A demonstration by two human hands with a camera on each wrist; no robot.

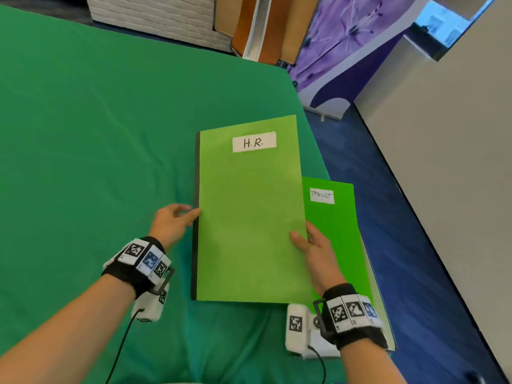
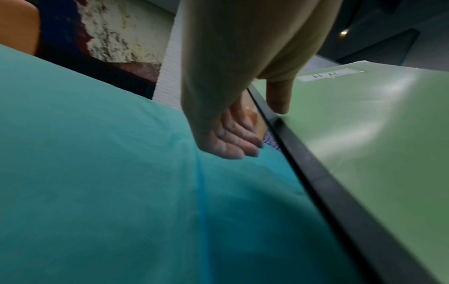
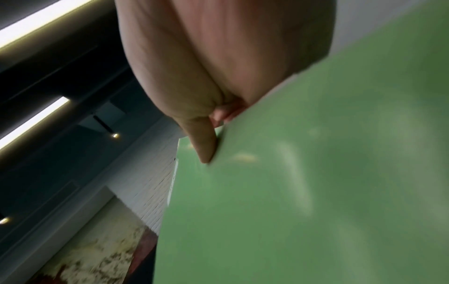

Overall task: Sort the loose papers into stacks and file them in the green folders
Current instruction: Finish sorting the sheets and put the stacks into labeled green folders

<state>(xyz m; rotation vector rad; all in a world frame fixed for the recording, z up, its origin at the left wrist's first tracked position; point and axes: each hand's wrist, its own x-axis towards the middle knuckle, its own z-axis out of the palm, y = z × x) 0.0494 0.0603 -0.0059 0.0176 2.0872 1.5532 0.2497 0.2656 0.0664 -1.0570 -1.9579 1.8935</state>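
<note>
Presently, the H.R. folder (image 1: 250, 217) was closed and lay over the green cloth (image 1: 83, 148) near the table's right edge, its black spine (image 1: 194, 217) on the left and its white label (image 1: 254, 141) at the far end. Left hand (image 1: 171, 223): thumb on top of the cover at the spine edge; the left wrist view showed the fingers (image 2: 233, 142) straight and close together beside the spine, reaching toward its underside. Whether they actually touched the folder could not be told, the view being blurred there. Right hand (image 1: 315, 249): pinched the folder's right edge, thumb (image 1: 297, 241) on the cover, fingers hidden beneath it. The right wrist view confirmed the thumb pressed on the green cover. Second folder (image 1: 336, 234), labelled TASKLIST (image 1: 322, 195), lay flat partly under the H.R. folder's right side, at the cloth's right edge. Both wrists carried marker bands (image 1: 146, 259).
</note>
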